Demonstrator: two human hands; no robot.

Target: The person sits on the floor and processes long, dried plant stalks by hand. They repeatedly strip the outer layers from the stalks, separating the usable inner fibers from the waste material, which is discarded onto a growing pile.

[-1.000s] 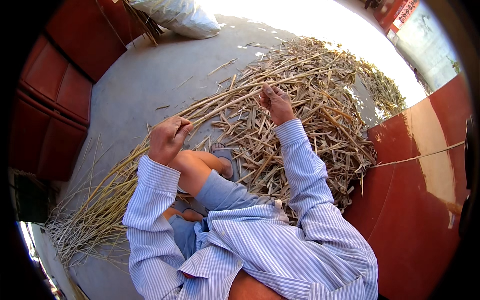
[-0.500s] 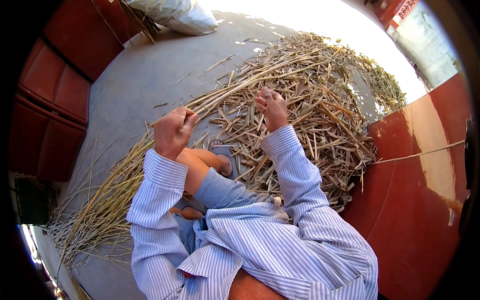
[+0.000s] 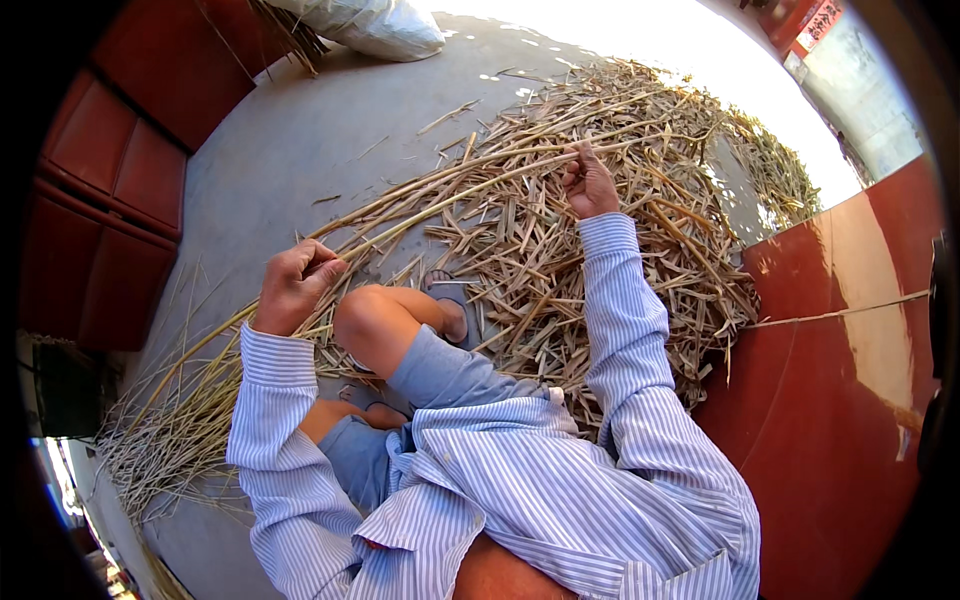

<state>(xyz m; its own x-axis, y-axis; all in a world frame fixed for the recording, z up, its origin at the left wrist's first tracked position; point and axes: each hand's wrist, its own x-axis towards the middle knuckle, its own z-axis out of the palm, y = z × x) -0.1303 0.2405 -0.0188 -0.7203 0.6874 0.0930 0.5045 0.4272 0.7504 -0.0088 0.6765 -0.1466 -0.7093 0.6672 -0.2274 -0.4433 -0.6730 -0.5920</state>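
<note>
A long pale dry stalk [image 3: 448,203] runs slantwise between my two hands, over the edge of the leaf heap. My left hand [image 3: 292,287] is closed round its lower left part, in front of my bent knee. Farther up and to the right, my right hand [image 3: 590,184] pinches the stalk between thumb and fingers. Beneath it spreads a big heap of dry leaf husks [image 3: 640,300], with several more stalks lying along its far left edge. A pile of thin stripped stalks [image 3: 190,430] lies to the left of my left hand.
Dark red padded furniture [image 3: 110,220] stands at the left. At the back is a white sack [image 3: 375,30] beside some upright stalks. A red panel [image 3: 810,400] with a cord across it borders the right side. My sandalled foot [image 3: 452,308] is by the heap.
My hands have moved apart: the left down and leftward, the right up and rightward. My right hand, pinched just off the stalks before, now grips the stalk.
</note>
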